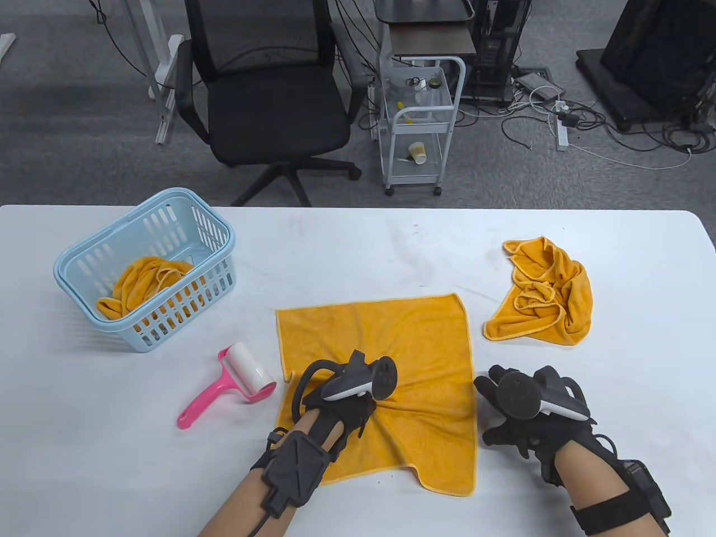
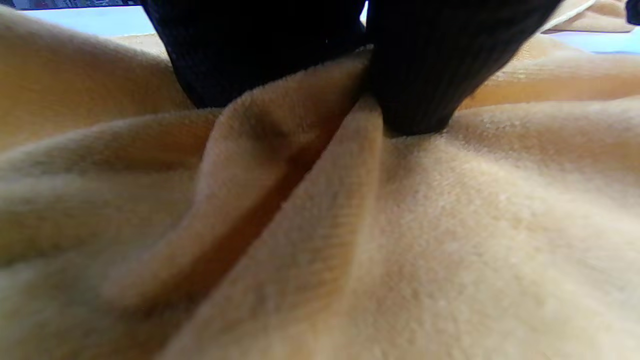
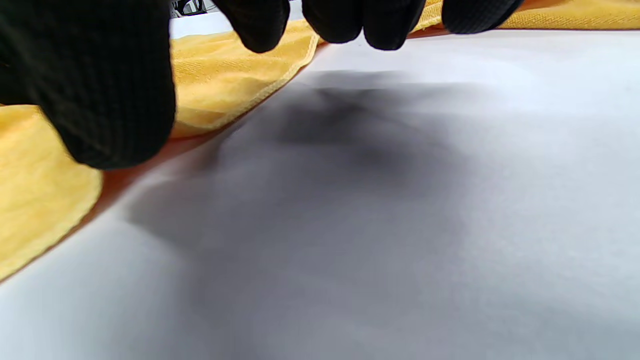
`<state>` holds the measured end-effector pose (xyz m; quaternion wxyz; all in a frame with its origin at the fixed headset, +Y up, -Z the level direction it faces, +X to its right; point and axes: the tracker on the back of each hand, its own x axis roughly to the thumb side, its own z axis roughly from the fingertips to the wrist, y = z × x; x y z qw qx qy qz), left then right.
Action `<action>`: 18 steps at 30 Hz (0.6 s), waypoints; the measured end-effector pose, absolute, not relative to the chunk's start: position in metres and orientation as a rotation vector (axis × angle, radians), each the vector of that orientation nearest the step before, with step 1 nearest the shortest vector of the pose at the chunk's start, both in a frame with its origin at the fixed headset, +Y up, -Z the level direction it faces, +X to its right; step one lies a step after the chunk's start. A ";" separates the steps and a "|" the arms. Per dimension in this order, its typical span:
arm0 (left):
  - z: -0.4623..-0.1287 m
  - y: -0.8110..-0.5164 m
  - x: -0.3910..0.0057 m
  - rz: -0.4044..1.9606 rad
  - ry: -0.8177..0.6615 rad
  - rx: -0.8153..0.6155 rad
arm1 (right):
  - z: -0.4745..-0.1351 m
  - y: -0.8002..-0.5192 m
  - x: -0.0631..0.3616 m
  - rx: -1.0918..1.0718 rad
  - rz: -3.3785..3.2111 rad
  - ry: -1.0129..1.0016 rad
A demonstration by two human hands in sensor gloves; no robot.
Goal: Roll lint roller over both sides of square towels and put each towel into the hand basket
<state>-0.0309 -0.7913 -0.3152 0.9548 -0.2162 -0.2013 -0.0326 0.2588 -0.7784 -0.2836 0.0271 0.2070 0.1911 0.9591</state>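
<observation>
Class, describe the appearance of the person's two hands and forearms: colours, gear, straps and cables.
Both hands wear black knitted gloves. The left hand and right hand each carry a dark tracker with a round head and pale grey grip. The bare forearms have black strapped modules; a black cable runs from the left one.

Fuzzy cloth towel [image 1: 391, 347], plastic basket [image 1: 212, 263]

Two black gloved fingers [image 2: 420, 65] pinch a raised fold of the orange towel [image 2: 450, 240]; creases fan out below the grip.
</observation>
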 end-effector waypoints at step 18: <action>-0.350 -0.532 -0.234 0.545 -0.021 0.289 | -0.283 -0.773 0.263 0.628 2.930 0.541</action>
